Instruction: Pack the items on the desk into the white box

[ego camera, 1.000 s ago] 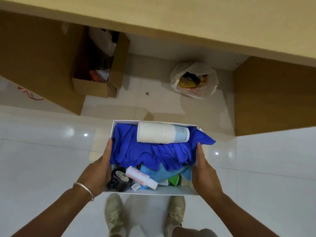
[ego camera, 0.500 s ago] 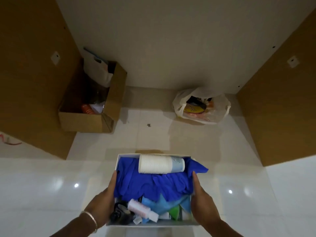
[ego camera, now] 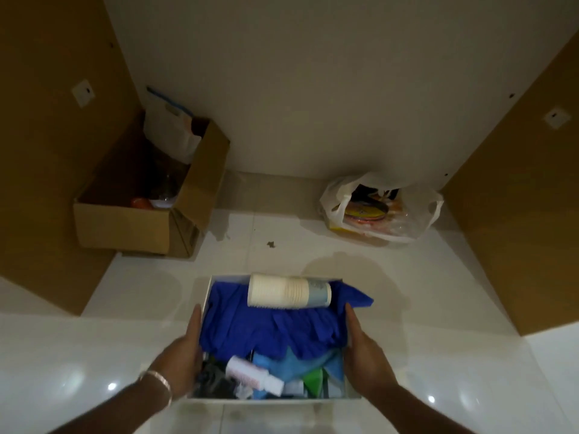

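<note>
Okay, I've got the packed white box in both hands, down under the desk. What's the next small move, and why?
Probably lower it straight down onto the bare floor tile ahead. The left hand and right hand press the sides of the white box, the cardboard box sits left and the plastic bag right, and the stack of paper cups lies loose on the blue cloth.

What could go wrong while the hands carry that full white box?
1. The stack of white paper cups lies on its side on top of the blue cloth, near the far rim of the white box. If the box tips forward, it might roll out.
2. The left hand and right hand seem to press flat on the box's sides, so it could slip down.
3. A corner of the blue cloth hangs over the right edge and might snag.
</note>
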A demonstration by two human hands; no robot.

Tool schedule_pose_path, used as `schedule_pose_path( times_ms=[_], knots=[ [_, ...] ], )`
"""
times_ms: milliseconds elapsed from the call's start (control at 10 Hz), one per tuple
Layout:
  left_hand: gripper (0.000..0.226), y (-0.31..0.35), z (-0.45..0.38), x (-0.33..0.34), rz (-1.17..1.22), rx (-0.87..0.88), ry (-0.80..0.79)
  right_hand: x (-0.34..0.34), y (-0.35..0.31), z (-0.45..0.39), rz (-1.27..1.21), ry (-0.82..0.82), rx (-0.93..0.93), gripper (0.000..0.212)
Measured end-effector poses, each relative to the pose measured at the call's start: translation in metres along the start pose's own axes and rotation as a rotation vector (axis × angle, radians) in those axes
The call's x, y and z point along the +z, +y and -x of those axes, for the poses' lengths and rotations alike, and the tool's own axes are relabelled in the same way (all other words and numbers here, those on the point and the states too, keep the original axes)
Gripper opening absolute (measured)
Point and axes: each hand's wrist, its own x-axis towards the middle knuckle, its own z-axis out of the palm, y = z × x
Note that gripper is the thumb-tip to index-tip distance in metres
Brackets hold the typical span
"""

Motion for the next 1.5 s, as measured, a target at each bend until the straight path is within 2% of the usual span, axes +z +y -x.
schedule_pose_path(
  times_ms=[100,200,300,500,600,800,1000,1100,1200,1300,1400,1500],
  knots=[
    [0.077,0.005,-0.021,-0.009,-0.072,0.014,0.042,0.008,0.006,-0.026,0.003,0.042,-0.007,0.088],
    [0.078,0.015,-0.041,-0.012,-0.148,0.036,0.022,0.011,0.012,-0.051,-0.003,0.028,-0.037,0.079],
    [0.069,0.018,-0.059,-0.019,-0.155,0.041,0.018,0.013,0.016,-0.074,0.031,-0.001,0.008,0.077],
    [0.053,0.030,-0.104,-0.032,-0.083,0.106,0.036,0.013,0.017,-0.121,0.067,0.037,-0.028,0.080],
    [0.052,0.034,-0.125,-0.039,0.009,0.101,0.023,0.012,0.018,-0.144,0.098,0.028,-0.020,0.084],
    [0.051,0.043,-0.157,-0.047,0.023,0.111,0.015,0.006,0.017,-0.179,0.134,0.044,-0.009,0.084],
    [0.059,0.044,-0.170,-0.045,0.073,0.037,0.024,0.004,0.017,-0.193,0.124,0.046,-0.023,0.084],
    [0.056,0.047,-0.166,-0.047,0.089,0.015,0.021,0.005,0.014,-0.192,0.127,0.034,0.005,0.085],
    [0.059,0.049,-0.167,-0.046,0.055,0.006,0.007,0.008,0.014,-0.192,0.122,0.026,0.019,0.091],
    [0.053,0.051,-0.165,-0.047,0.044,-0.006,0.012,0.007,0.014,-0.193,0.016,0.019,0.059,0.080],
    [0.051,0.055,-0.158,-0.049,0.013,0.004,0.023,0.000,0.016,-0.192,0.028,-0.052,0.023,0.078],
    [0.052,0.063,-0.140,-0.050,0.139,-0.104,-0.069,-0.011,0.022,-0.184,0.018,-0.038,0.000,0.081]
  ],
)
